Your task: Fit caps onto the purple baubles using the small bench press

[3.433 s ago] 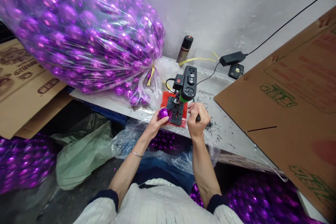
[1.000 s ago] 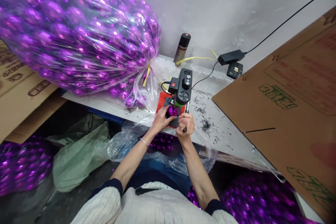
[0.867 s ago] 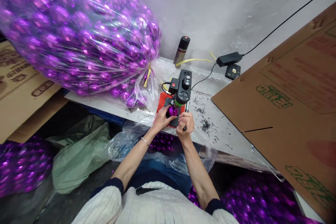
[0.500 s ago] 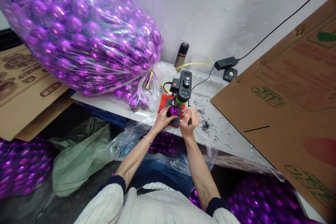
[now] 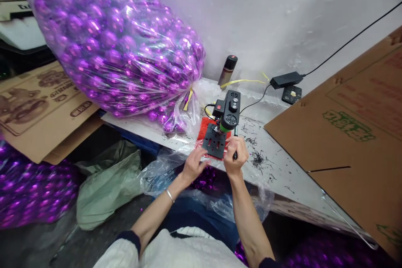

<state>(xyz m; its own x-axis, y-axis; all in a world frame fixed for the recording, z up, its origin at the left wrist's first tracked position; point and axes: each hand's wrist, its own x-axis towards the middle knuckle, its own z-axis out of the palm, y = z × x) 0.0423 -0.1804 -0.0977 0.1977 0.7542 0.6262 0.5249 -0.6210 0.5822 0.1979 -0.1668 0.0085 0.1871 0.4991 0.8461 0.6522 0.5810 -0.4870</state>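
Note:
A small black bench drill press [image 5: 231,111] with a green ring stands on the worktable, its slotted base plate [image 5: 214,143] lying on a red cloth [image 5: 205,124]. No ball rests on the plate. My right hand [image 5: 237,153] is wrapped round the lever handle [image 5: 235,155] at the machine's right side. At the table's front edge, my left hand [image 5: 193,167] is open with fingers apart and nothing visible in it. Just below it, shiny purple balls [image 5: 205,178] lie in a clear plastic bag [image 5: 163,176] at my lap.
A large tied bag of purple balls [image 5: 109,50] fills the left back. Cardboard boxes stand left [image 5: 47,109] and right [image 5: 354,142]. A spray can [image 5: 228,71], a power adapter [image 5: 286,79] with its cable, and dark shavings [image 5: 258,159] are on the worktable [image 5: 282,176].
The purple ball under the drill has gone from the plate. My left hand has drawn back off the plate and opened. My right hand stays on the lever. The view has shifted.

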